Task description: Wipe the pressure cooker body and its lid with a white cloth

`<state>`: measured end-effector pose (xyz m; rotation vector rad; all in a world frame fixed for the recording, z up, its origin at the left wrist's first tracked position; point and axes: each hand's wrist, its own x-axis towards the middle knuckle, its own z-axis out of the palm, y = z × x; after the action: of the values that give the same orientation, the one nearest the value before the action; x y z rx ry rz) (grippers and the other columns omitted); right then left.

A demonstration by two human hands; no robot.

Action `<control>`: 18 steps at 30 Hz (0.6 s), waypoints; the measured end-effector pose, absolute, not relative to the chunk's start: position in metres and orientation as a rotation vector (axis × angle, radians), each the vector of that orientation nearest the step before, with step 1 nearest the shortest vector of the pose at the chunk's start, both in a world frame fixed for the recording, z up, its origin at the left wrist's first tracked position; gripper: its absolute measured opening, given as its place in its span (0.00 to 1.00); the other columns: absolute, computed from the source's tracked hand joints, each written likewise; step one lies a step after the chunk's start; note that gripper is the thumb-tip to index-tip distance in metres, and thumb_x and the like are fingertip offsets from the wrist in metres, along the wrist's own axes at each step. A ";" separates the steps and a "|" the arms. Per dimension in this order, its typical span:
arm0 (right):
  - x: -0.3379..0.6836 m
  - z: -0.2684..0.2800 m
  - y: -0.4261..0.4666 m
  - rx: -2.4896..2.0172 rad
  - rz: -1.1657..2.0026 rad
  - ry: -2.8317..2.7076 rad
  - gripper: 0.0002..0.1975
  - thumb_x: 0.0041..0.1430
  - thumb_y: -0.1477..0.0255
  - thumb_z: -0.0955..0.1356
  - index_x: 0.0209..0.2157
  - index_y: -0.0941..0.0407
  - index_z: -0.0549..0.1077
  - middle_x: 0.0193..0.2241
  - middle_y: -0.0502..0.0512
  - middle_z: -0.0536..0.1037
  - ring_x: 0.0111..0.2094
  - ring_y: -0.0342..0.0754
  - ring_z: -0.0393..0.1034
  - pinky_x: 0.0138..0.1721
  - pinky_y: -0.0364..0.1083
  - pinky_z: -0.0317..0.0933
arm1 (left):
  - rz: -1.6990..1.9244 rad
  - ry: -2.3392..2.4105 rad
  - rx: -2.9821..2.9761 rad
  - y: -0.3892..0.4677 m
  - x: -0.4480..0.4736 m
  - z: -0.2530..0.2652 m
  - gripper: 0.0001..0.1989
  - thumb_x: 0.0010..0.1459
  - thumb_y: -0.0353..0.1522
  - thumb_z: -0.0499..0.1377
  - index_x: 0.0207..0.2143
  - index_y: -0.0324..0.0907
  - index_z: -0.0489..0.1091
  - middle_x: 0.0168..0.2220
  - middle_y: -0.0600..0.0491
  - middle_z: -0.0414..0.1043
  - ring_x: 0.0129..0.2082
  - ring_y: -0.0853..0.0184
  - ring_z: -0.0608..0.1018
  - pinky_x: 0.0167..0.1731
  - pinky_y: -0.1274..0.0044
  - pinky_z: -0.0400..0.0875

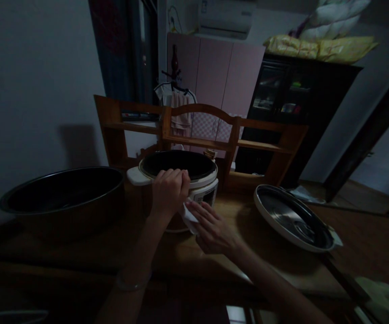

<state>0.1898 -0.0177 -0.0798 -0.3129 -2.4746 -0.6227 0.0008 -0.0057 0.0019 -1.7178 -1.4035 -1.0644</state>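
A white electric cooker [209,182] stands on the wooden desk with its top uncovered and a dark inside. My left hand [170,191] is closed over the cooker's near rim, and a bracelet circles that wrist. Against the cooker's front, below the rim, my right hand [216,227] presses a white tissue [190,217], its fingers extended over it. To the left sits a dark inner pot [69,216]. On the right lies the cooker's round lid [292,220], its inner side facing up. My hands hide part of the cooker's front.
The wooden desk [248,265] carries a low shelf frame [197,143] along its back. A wall [35,99] rises on the left beside the pot. Farther off are a pink wardrobe [214,72] and a dark cabinet [302,121].
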 end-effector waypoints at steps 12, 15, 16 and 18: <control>0.181 -0.125 -0.018 -0.202 -0.551 -2.680 0.26 0.61 0.72 0.64 0.58 0.71 0.65 0.64 0.73 0.59 0.69 0.57 0.42 0.67 0.55 0.49 | -1.061 -1.406 -1.709 -0.006 0.001 0.002 0.18 0.68 0.33 0.45 0.25 0.44 0.63 0.26 0.51 0.70 0.30 0.63 0.71 0.35 0.68 0.56; 0.192 -0.137 -0.017 -0.165 -0.508 -2.677 0.29 0.59 0.69 0.63 0.59 0.71 0.65 0.61 0.74 0.64 0.68 0.58 0.47 0.65 0.57 0.53 | -1.068 -1.394 -1.706 -0.006 0.000 0.002 0.18 0.68 0.33 0.45 0.25 0.44 0.63 0.26 0.51 0.70 0.30 0.63 0.71 0.34 0.68 0.56; 0.195 -0.138 -0.017 -0.156 -0.507 -2.651 0.29 0.59 0.69 0.63 0.58 0.71 0.65 0.60 0.74 0.67 0.67 0.58 0.49 0.65 0.57 0.54 | -1.068 -1.392 -1.708 -0.006 0.000 0.002 0.18 0.68 0.33 0.45 0.25 0.44 0.63 0.26 0.50 0.71 0.30 0.63 0.71 0.34 0.68 0.56; 0.199 -0.136 -0.020 -0.146 -0.528 -2.590 0.28 0.59 0.68 0.62 0.57 0.70 0.66 0.56 0.73 0.71 0.66 0.58 0.54 0.63 0.58 0.57 | -1.068 -1.393 -1.710 -0.006 0.000 0.002 0.18 0.68 0.33 0.45 0.25 0.44 0.64 0.26 0.50 0.71 0.30 0.63 0.71 0.35 0.68 0.56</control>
<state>0.1991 -0.0205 -0.1362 -0.1460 -2.5900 -0.5283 0.0003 -0.0056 0.0022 -1.7100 -1.3927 -1.0680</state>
